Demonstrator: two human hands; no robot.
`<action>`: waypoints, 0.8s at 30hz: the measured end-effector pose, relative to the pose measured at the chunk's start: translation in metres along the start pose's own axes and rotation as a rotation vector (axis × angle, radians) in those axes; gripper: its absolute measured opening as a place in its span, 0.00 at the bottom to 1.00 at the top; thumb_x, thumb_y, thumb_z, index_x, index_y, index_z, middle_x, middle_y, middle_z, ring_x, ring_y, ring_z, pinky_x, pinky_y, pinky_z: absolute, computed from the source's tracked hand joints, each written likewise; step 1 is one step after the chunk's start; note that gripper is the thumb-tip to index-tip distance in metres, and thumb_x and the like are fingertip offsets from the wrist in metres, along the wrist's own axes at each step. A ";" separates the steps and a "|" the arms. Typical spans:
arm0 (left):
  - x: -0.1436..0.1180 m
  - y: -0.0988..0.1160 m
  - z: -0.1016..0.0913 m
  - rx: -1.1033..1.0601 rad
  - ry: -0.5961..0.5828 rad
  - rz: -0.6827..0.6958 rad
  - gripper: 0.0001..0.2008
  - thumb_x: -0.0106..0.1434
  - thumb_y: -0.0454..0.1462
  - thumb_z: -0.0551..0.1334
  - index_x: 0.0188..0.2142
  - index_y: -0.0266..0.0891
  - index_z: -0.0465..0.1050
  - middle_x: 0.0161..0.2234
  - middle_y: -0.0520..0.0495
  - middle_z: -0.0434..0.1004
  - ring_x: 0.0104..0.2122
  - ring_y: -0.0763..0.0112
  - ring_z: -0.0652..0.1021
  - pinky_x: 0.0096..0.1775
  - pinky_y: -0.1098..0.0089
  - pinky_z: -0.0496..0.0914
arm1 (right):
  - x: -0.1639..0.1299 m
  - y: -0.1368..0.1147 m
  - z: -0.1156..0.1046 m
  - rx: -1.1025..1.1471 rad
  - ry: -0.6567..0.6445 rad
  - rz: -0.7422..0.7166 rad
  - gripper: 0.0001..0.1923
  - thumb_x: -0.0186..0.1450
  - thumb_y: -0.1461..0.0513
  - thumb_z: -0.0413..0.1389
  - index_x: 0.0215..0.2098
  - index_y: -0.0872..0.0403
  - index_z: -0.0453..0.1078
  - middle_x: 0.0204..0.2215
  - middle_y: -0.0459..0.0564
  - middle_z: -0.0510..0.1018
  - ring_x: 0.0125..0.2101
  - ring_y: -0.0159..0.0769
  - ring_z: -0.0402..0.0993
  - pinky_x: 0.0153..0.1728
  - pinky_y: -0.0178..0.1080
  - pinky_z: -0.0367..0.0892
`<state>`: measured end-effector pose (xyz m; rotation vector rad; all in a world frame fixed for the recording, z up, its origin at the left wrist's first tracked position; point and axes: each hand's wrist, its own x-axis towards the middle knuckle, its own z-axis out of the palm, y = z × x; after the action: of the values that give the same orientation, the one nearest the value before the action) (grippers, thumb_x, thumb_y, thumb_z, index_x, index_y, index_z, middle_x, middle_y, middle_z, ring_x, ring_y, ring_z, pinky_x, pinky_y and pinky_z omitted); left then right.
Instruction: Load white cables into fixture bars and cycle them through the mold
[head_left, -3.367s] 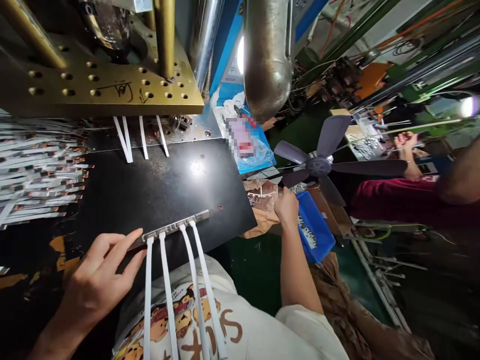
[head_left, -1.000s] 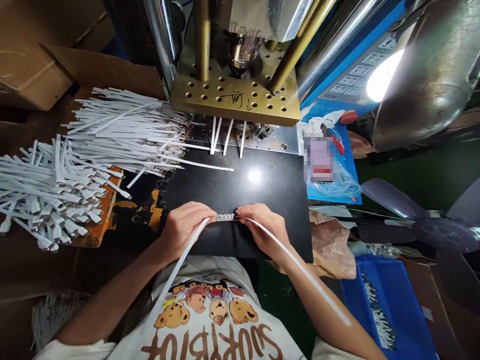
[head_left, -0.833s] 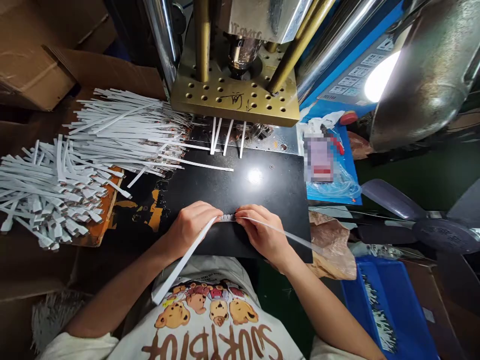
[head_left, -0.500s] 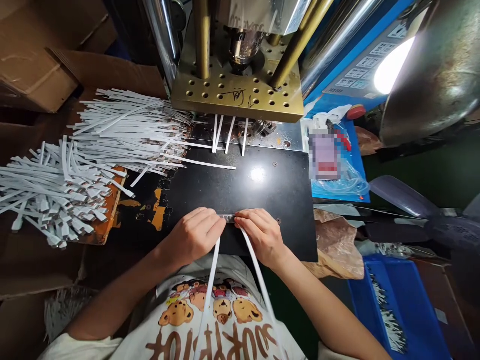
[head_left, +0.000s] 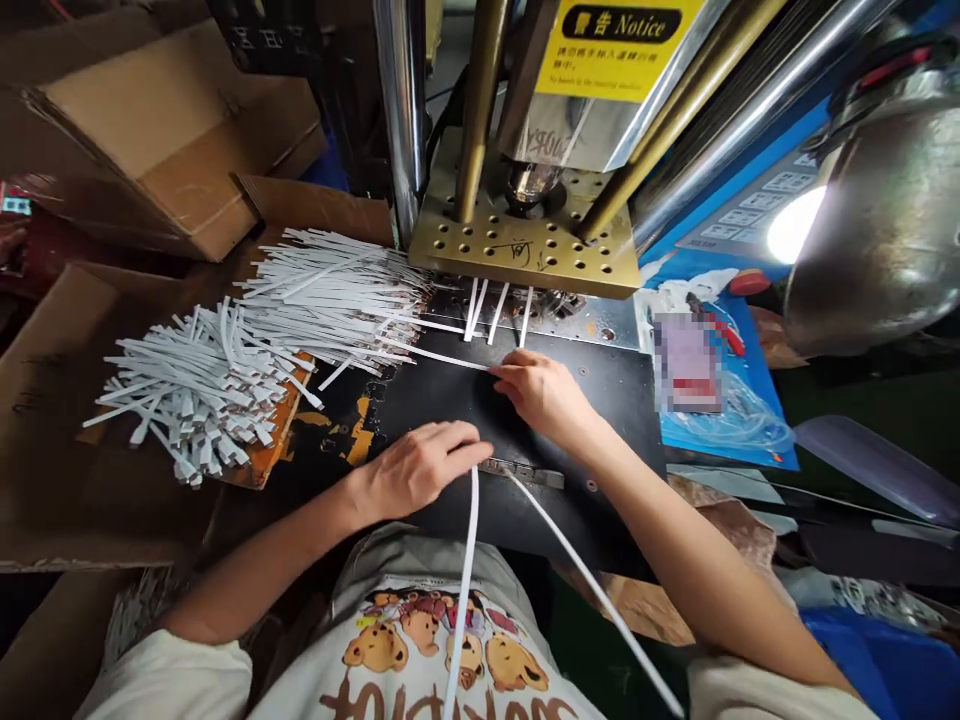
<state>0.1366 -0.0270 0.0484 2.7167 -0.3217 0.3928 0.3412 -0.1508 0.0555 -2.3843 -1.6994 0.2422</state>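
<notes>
Here, on the glossy black worktop (head_left: pixel 570 400), the person's left hand (head_left: pixel 420 470) lies flat-fingered, fingertips pressing the left end of a narrow grey metal holder bar (head_left: pixel 525 472) that sits near the worktop's near edge; the grip is not closed round anything, only pressing down. Two long white flat cables (head_left: pixel 465 590) run from that bar toward six o'clock, over the printed bear T-shirt (head_left: pixel 442 640), one hanging straight and the other slanting toward four o'clock. The right hand (head_left: pixel 544 395) is reached out toward twelve o'clock, its fingertips pinched on the end of a single thin white strip (head_left: pixel 442 356) lying across the worktop's far edge, just beside four short white strips (head_left: pixel 495 310) that stick out from under the perforated brass press plate (head_left: pixel 525 245). At ten o'clock from the hands, a loose heap of white flat strips (head_left: pixel 247 370) spreads over an orange-patched board. At two o'clock stands a rounded metal lamp shade (head_left: pixel 877 240) with its bulb lit, above a blue mat (head_left: pixel 720 400). Brown cardboard boxes (head_left: pixel 180 150) sit at eleven o'clock, well apart from the hands.
</notes>
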 end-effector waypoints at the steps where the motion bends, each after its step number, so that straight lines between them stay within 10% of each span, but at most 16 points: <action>1: 0.003 -0.012 -0.007 0.062 -0.010 -0.033 0.13 0.71 0.29 0.53 0.51 0.35 0.72 0.41 0.44 0.75 0.40 0.67 0.76 0.44 0.67 0.72 | 0.011 -0.003 0.001 -0.053 -0.024 0.032 0.09 0.70 0.65 0.54 0.39 0.53 0.78 0.39 0.52 0.78 0.36 0.41 0.76 0.32 0.37 0.62; 9: 0.018 -0.095 -0.041 0.534 -0.114 -0.223 0.11 0.68 0.28 0.56 0.33 0.35 0.75 0.37 0.39 0.77 0.39 0.56 0.76 0.40 0.59 0.67 | -0.004 -0.021 0.006 -0.392 -0.090 0.063 0.10 0.69 0.70 0.47 0.41 0.59 0.71 0.35 0.59 0.74 0.34 0.46 0.73 0.32 0.41 0.57; 18: 0.042 -0.054 -0.071 -0.390 0.822 -0.273 0.02 0.65 0.36 0.66 0.38 0.42 0.77 0.34 0.52 0.78 0.28 0.74 0.76 0.31 0.70 0.70 | -0.114 -0.014 0.033 0.381 0.487 0.049 0.06 0.73 0.65 0.52 0.39 0.51 0.71 0.34 0.49 0.82 0.35 0.36 0.79 0.36 0.36 0.72; 24: 0.038 -0.030 -0.070 -0.915 0.887 -0.383 0.15 0.60 0.28 0.67 0.46 0.41 0.80 0.35 0.51 0.81 0.31 0.75 0.79 0.36 0.72 0.76 | -0.127 -0.037 0.049 0.449 0.523 -0.031 0.08 0.72 0.67 0.53 0.45 0.51 0.72 0.39 0.53 0.81 0.41 0.38 0.79 0.40 0.41 0.76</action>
<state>0.1651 0.0214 0.1124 1.4722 0.2281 0.9741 0.2544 -0.2554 0.0192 -1.8776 -1.2765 -0.0120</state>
